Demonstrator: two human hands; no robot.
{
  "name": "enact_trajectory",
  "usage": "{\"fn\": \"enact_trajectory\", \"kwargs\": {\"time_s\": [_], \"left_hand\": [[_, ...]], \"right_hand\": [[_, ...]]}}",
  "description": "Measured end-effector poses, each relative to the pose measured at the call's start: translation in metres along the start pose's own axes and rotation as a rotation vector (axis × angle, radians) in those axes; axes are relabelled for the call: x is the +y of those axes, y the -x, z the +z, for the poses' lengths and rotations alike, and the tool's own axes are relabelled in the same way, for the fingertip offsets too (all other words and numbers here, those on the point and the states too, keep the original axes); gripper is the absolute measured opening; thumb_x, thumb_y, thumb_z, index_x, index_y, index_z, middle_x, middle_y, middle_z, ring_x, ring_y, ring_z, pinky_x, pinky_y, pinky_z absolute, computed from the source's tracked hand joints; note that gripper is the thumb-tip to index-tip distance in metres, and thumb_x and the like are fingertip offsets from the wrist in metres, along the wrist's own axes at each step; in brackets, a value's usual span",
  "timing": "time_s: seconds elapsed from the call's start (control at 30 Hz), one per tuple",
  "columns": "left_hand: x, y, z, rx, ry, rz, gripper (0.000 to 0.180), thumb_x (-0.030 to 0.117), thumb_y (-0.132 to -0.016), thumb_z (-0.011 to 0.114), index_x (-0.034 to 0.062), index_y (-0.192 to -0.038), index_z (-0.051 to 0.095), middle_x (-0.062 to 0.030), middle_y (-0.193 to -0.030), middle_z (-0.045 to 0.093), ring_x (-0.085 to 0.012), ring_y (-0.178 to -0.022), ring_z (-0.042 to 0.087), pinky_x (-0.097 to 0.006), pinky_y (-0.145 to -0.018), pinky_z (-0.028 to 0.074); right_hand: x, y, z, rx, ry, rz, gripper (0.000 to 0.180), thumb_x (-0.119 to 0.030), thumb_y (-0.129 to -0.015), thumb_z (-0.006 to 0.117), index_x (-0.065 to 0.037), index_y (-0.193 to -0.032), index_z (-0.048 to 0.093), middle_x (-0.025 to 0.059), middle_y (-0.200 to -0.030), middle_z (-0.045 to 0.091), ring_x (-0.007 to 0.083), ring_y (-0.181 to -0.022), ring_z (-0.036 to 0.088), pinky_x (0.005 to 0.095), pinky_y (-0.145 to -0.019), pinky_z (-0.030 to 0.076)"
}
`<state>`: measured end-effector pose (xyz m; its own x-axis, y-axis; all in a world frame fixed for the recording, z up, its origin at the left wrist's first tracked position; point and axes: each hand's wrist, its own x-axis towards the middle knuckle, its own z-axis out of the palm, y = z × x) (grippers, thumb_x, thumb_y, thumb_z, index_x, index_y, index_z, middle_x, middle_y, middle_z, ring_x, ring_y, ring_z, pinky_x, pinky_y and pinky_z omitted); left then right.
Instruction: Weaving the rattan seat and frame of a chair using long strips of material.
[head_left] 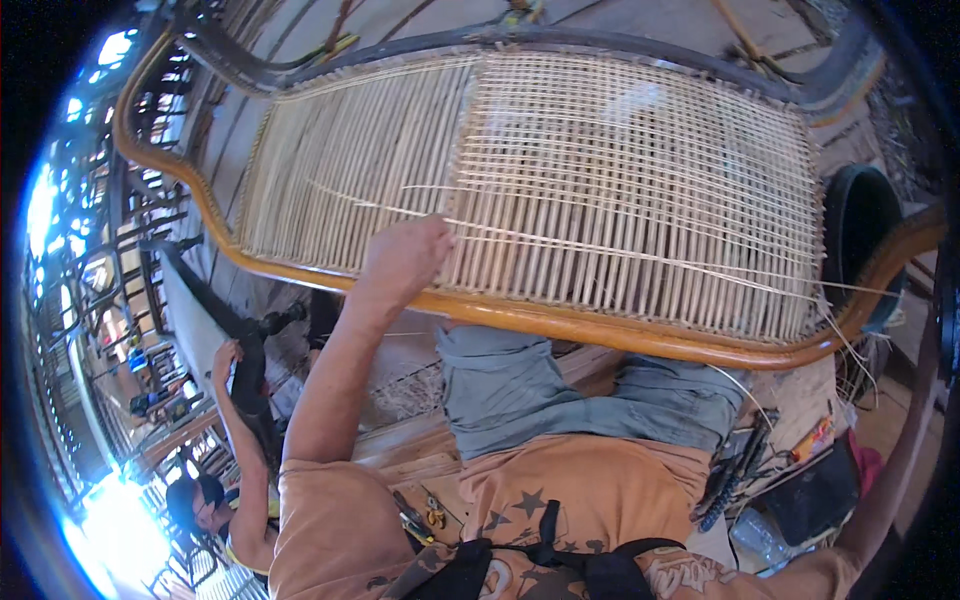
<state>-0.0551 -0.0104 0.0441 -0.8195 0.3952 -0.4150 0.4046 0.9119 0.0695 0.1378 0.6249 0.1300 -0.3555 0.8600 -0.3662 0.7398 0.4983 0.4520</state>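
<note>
So, head view: a big woven cane panel [560, 190] in a curved wooden frame [560, 322] fills the upper half of the picture. Its left part is just upright strands packed side by side, and the middle and right part have cross strands woven through, making a grid.

The person's left hand [408, 258] reaches up to the panel's lower edge, near the middle, right about where the plain strands meet the woven part. It's curled closed with the knuckles facing the camera, and a long thin cane strand [620, 252] runs from it to the right across the panel's lower part, out past the right edge. It looks like the hand is pinching that strand, but the fingertips are hidden, so I can't say for sure.

The right hand isn't visible; only the right arm runs up along the right edge of the picture.

Below the frame's lower rail are the person's knees in grey-blue trousers [560, 385]. Off the frame's left corner, lower left, another person [235, 440] bends over a dark tool.
</note>
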Motion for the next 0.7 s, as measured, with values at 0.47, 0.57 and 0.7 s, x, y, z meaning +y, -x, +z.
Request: {"fn": "enact_trajectory", "kwargs": {"time_s": [0.47,0.57,0.7], "left_hand": [[-0.079,-0.044,-0.046,0.188,-0.169,-0.045,0.024,0.029,-0.088,0.050,0.0062,-0.088,0.058,-0.0177,-0.077,0.063,-0.0377,-0.075,0.060,-0.049,-0.067,0.046],[-0.096,-0.051,-0.050,0.265,-0.220,-0.137,0.024,0.029,-0.088,0.050,0.0062,-0.087,0.057,-0.0189,-0.079,0.063,-0.0380,-0.076,0.060,-0.050,-0.067,0.046],[-0.115,-0.085,-0.044,0.338,-0.322,-0.148,0.027,0.030,-0.090,0.045,0.0064,-0.086,0.057,-0.0198,-0.081,0.063,-0.0390,-0.079,0.061,-0.050,-0.069,0.047]], "right_hand": [[-0.042,0.032,0.083,0.363,0.040,-0.361,0.028,-0.030,-0.094,0.041,-0.015,-0.109,0.059,0.0188,-0.096,0.063,0.0360,-0.088,0.061,0.0434,-0.071,0.048],[-0.056,0.037,0.102,0.308,-0.044,-0.447,0.026,-0.029,-0.092,0.042,-0.013,-0.104,0.058,0.0193,-0.092,0.062,0.0407,-0.084,0.059,0.0470,-0.066,0.047],[-0.090,0.043,0.103,0.316,-0.010,-0.522,0.024,-0.027,-0.090,0.044,-0.006,-0.087,0.055,0.0207,-0.083,0.061,0.0415,-0.082,0.059,0.0483,-0.065,0.047]]}}
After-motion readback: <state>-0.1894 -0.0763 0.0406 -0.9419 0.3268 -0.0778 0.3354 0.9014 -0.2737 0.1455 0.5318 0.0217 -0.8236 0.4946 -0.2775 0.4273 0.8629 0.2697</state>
